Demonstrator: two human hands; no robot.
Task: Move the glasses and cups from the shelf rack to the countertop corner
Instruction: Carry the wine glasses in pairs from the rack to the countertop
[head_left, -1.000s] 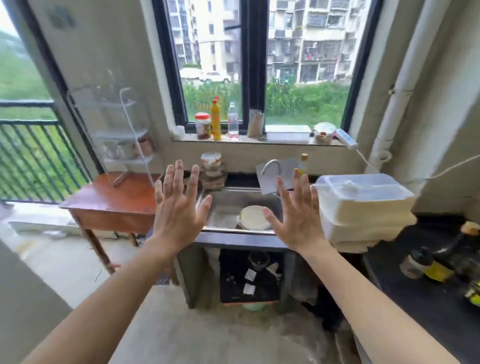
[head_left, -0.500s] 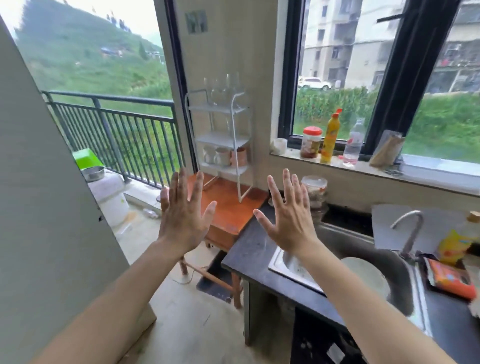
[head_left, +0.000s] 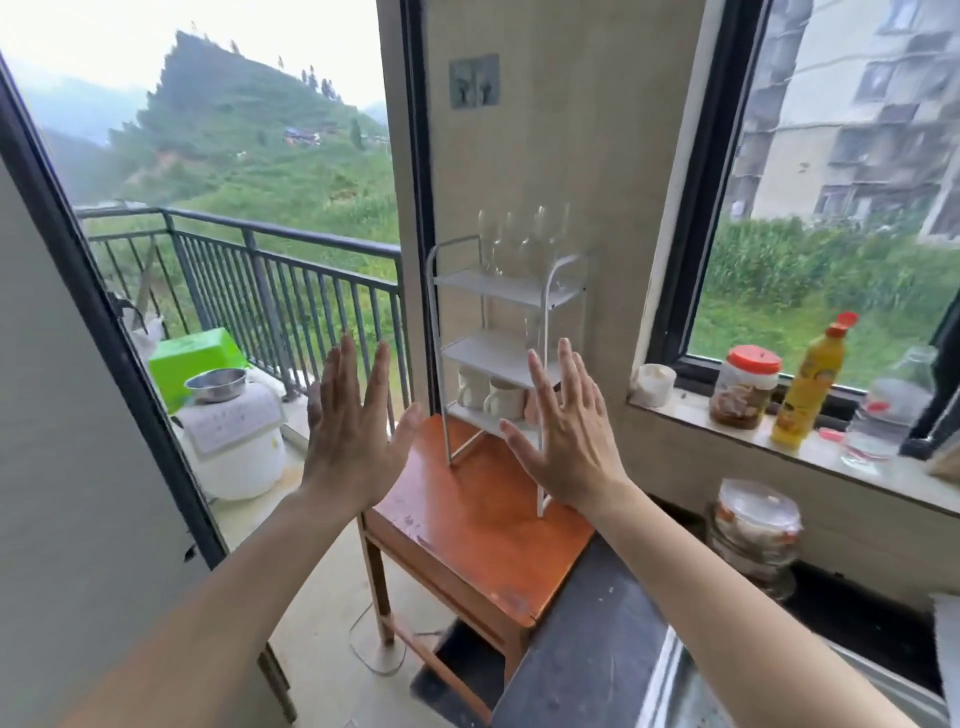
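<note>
Left hand (head_left: 353, 441) and right hand (head_left: 569, 441) raised, fingers spread, empty; cups (head_left: 491, 397) and glasses (head_left: 524, 239) on rack (head_left: 498, 358) beyond right fingertips.

I see a white shelf rack (head_left: 506, 358), clear glasses (head_left: 522, 239), cream cups (head_left: 491, 397), orange-brown table (head_left: 478, 525), yellow bottle (head_left: 810, 384).

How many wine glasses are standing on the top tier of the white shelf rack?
4, in a row on the top tier of the shelf rack: wine glass one leftmost, two, three, four rightmost. They are clear and faint, so another behind them may be hidden.
</note>
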